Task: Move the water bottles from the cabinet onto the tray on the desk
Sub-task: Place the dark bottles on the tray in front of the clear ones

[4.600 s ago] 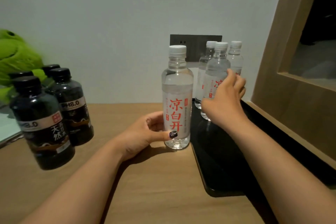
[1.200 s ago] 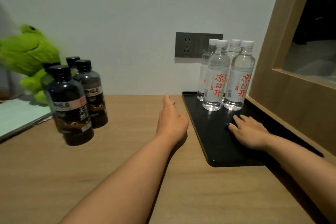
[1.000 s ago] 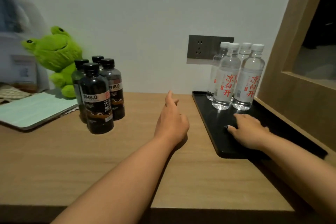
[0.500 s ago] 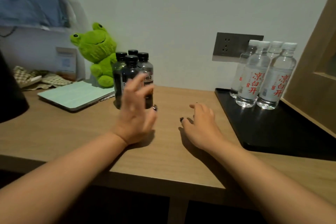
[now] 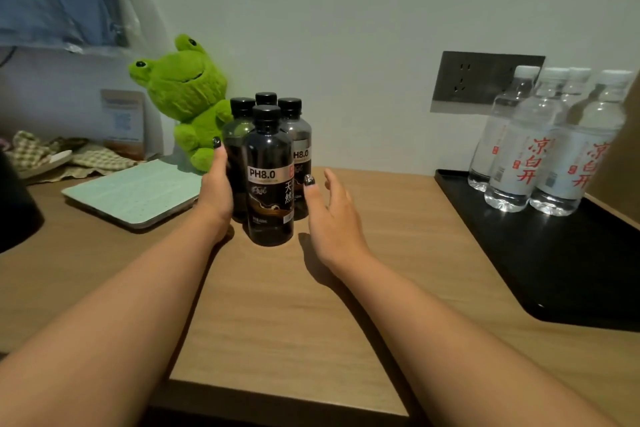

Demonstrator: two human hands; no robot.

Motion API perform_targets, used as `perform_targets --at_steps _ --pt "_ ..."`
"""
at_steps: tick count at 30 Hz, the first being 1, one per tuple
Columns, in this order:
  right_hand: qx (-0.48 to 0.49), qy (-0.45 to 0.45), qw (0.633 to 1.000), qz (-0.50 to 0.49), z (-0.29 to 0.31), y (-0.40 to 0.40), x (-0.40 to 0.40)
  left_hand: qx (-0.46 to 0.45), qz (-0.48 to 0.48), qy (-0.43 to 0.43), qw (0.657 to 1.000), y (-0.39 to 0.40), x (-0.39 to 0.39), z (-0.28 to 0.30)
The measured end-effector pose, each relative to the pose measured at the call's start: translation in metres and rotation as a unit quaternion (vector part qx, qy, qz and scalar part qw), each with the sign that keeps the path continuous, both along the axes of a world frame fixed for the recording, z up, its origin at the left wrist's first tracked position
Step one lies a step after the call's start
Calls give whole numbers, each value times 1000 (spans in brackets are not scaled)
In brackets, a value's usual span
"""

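4 dark bottles stood bunched on the desk, and my left hand lay against the left side of the cluster, thumb upright along the rear-left bottle; the fingers went behind it, so I could not tell whether they gripped. My right hand hung just right of the front bottle, released, fingers straight and holding nothing, the thumb tip close to the label that read PH8.0. Whether it touched was unclear. Behind the cluster sat a green plush frog against the wall, with a pale green pad lying flat to its left and a checked cloth beyond that. At the far right, 4 clear water bottles with white caps and red lettering stood upright, close together, on the back end of the black tray on the desk, well apart from both hands. A grey socket plate was on the wall behind them.
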State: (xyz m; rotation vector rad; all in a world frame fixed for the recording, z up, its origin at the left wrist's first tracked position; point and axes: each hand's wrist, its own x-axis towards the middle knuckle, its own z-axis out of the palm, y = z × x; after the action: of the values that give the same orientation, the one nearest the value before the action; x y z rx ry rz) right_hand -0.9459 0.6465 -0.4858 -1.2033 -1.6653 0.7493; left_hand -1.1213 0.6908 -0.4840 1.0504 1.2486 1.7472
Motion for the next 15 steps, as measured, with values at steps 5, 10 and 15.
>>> perform_targets --at_steps 5,10,15 --pt "72 -37 996 48 -3 12 -12 -15 -85 -36 996 7 1 9" --pt "53 -11 996 71 -3 18 -13 -17 -112 -24 993 -3 6 10" --pt "36 -10 995 96 -4 6 -3 -39 -122 -6 992 -22 13 10"
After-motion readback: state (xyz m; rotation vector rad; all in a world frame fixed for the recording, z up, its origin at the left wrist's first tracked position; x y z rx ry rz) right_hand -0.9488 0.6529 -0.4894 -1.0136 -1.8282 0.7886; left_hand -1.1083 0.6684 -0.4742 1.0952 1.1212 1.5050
